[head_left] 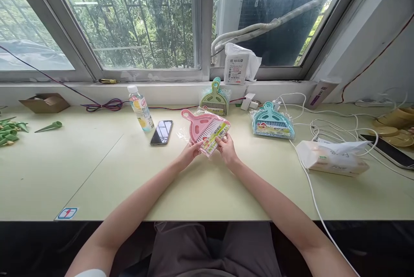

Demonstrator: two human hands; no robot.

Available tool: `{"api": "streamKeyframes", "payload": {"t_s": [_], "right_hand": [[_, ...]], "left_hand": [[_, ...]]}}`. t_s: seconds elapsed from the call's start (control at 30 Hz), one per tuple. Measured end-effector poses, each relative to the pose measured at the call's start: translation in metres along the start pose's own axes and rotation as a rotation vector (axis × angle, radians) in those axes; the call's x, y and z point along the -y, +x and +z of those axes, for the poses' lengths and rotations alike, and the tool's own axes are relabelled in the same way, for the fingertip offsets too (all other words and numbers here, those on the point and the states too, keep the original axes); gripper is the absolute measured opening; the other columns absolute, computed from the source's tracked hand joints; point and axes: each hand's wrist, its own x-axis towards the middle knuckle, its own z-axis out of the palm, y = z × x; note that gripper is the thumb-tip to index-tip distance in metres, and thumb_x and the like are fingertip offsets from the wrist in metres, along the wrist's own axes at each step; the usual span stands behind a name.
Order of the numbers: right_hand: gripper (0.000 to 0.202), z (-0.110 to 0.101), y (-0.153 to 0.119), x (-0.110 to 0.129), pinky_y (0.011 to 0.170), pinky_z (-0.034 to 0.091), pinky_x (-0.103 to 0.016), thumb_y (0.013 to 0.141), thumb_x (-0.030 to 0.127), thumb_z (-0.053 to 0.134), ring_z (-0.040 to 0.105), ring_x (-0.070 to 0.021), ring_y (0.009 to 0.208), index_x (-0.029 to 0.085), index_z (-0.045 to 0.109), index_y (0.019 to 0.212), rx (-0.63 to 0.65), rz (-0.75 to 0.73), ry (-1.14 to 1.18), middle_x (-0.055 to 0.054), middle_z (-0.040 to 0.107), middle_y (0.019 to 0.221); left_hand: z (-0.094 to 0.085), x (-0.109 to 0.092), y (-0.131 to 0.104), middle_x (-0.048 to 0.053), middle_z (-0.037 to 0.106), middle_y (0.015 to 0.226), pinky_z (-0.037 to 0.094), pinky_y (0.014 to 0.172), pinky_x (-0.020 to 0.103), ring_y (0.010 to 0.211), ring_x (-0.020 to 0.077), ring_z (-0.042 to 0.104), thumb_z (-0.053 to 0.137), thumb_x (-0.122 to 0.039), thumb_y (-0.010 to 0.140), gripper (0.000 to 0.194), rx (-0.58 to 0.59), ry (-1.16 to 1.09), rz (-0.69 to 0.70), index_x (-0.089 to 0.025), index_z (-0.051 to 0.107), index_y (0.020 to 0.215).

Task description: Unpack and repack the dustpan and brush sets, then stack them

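Between my two hands is a pink mini dustpan and brush set [204, 129] in clear plastic wrap, tilted with its handle toward the upper left. My left hand [191, 155] grips its lower left edge. On the right end, by the yellow-green label, my right hand [227, 149] closes with the thumb on top. The fingers under the set are hidden. Behind it, a green dustpan and brush set [214, 99] leans near the window ledge. A turquoise dustpan and brush set [272, 122] lies to the right.
Left of the set are a phone [161, 132] and a drink bottle [141, 108]. Green cone-shaped pieces [13, 131] and a cardboard box [45, 103] lie farther left. White cables [336, 125] tangle near a tissue pack [331, 158] at right. One cable hangs over the front edge.
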Motion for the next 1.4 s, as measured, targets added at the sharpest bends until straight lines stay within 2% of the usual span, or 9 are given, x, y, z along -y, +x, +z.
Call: {"api": "streamKeyframes", "payload": {"t_s": [0.13,0.27,0.33,0.47,0.6,0.73,0.93,1.17,1.4], "right_hand": [[0.040,-0.001,0.001,0.000,0.076,0.058,-0.033,0.067,0.029,0.073,0.067,-0.0151,0.083,0.025,0.048,0.099,0.002,-0.009,-0.008,0.001,0.068,0.093],[0.041,-0.001,0.001,0.002,0.075,0.057,-0.031,0.066,0.029,0.073,0.067,-0.0154,0.085,0.025,0.049,0.100,-0.008,-0.030,-0.001,0.000,0.067,0.095],[0.042,-0.001,0.002,0.001,0.075,0.057,-0.031,0.066,0.028,0.074,0.067,-0.0154,0.086,0.025,0.049,0.100,-0.006,-0.030,0.016,0.000,0.067,0.095],[0.043,-0.003,0.003,-0.001,0.076,0.057,-0.030,0.066,0.026,0.073,0.067,-0.0149,0.086,0.025,0.049,0.101,-0.023,-0.023,0.046,0.000,0.067,0.098],[0.042,-0.004,0.004,-0.003,0.077,0.057,-0.031,0.066,0.024,0.073,0.066,-0.0153,0.089,0.025,0.049,0.101,-0.065,-0.014,0.050,-0.001,0.067,0.100],[0.040,-0.004,0.004,-0.002,0.078,0.057,-0.033,0.067,0.026,0.072,0.066,-0.0157,0.089,0.025,0.049,0.099,-0.064,-0.021,0.022,-0.001,0.067,0.099],[0.038,-0.005,0.003,-0.001,0.079,0.057,-0.034,0.067,0.027,0.071,0.066,-0.0153,0.086,0.025,0.048,0.098,-0.036,-0.036,-0.008,0.000,0.067,0.096],[0.038,-0.001,0.000,0.000,0.079,0.058,-0.034,0.068,0.025,0.070,0.066,-0.0144,0.083,0.025,0.046,0.097,-0.066,-0.047,0.008,0.002,0.066,0.091],[0.036,0.002,-0.003,0.001,0.080,0.057,-0.032,0.069,0.022,0.068,0.065,-0.0130,0.082,0.025,0.047,0.097,-0.063,-0.057,0.002,0.003,0.066,0.090]], "left_hand": [[-0.001,0.006,-0.001,0.009,0.061,0.125,0.050,0.090,0.035,0.108,0.0232,0.061,0.069,-0.031,0.077,0.051,0.049,0.072,-0.037,-0.021,0.054,0.124],[-0.001,0.018,-0.002,0.008,0.055,0.134,0.046,0.096,0.037,0.118,0.0239,0.056,0.071,-0.030,0.076,0.055,0.209,0.081,-0.153,-0.027,0.052,0.128],[0.000,0.021,-0.001,0.008,0.052,0.136,0.044,0.097,0.036,0.120,0.0238,0.054,0.071,-0.031,0.077,0.055,0.251,0.048,-0.158,-0.027,0.052,0.129],[0.001,0.011,0.006,0.009,0.052,0.136,0.046,0.094,0.034,0.121,0.0250,0.052,0.066,-0.041,0.079,0.055,0.172,-0.028,0.005,-0.023,0.051,0.130],[-0.001,-0.003,0.008,0.007,0.053,0.135,0.045,0.096,0.036,0.123,0.0241,0.051,0.062,-0.039,0.082,0.057,0.122,-0.068,0.091,-0.025,0.044,0.135],[0.000,0.000,0.002,0.009,0.055,0.132,0.043,0.099,0.037,0.121,0.0236,0.052,0.069,-0.028,0.076,0.059,0.166,-0.061,0.031,-0.023,0.046,0.131],[-0.003,0.009,0.000,0.008,0.057,0.130,0.040,0.104,0.036,0.120,0.0222,0.054,0.068,-0.023,0.077,0.043,0.189,-0.009,-0.030,-0.020,0.057,0.118],[0.000,0.007,0.003,0.011,0.064,0.119,0.052,0.087,0.040,0.093,0.0237,0.068,0.064,-0.035,0.079,0.049,0.090,0.013,-0.092,-0.020,0.049,0.124],[0.001,0.009,0.002,0.012,0.069,0.106,0.055,0.081,0.042,0.082,0.0247,0.070,0.066,-0.024,0.071,0.048,-0.011,0.121,-0.057,-0.014,0.052,0.116]]}}
